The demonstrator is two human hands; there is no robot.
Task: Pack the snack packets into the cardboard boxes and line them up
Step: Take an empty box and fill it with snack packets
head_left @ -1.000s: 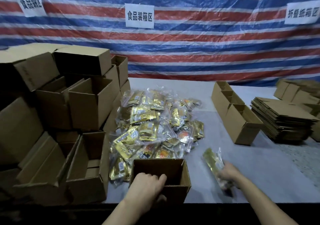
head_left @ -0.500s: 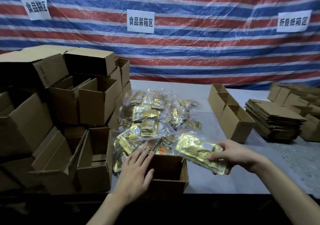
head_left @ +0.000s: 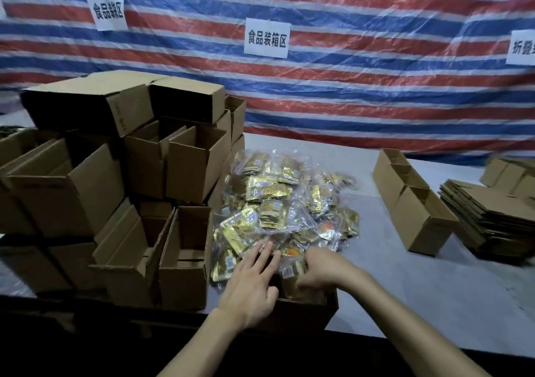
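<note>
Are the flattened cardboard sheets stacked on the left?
No, the flattened cardboard stack lies on the right, beside the row of open boxes.

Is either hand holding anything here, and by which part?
The right hand grips a gold snack packet by its right end, at the mouth of the open cardboard box. The left hand holds nothing, fingers straight.

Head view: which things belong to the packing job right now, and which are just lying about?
In the job: front box, snack packet gripped by the right hand, left hand at the box, packet pile, lined-up boxes.
Lying about: heaped empty boxes, flat cardboard stack, wall signs.
</note>
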